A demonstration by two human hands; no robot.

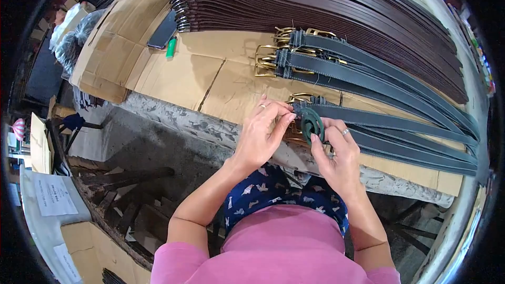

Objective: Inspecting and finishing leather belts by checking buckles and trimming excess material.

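Note:
A coiled dark green strip (311, 124) is between my hands, just over the near edge of the table. My right hand (339, 153) is closed on it, thumb in front and fingers behind. My left hand (261, 130) pinches with thumb and forefinger beside the coil; the small dark piece at its fingertips is too small to make out. Beneath and beyond my hands lie dark grey-blue belts (386, 122) with pale edge stitching. Gold-coloured buckles (266, 61) are at their left ends, and some of the nearest buckles are partly hidden by my hands.
A long row of dark brown belts (315, 8) fills the far side of the cardboard-covered table (184, 71). A green lighter (171, 47) and a dark phone (162, 30) lie at the left. Below left stands an open cardboard box (84, 242).

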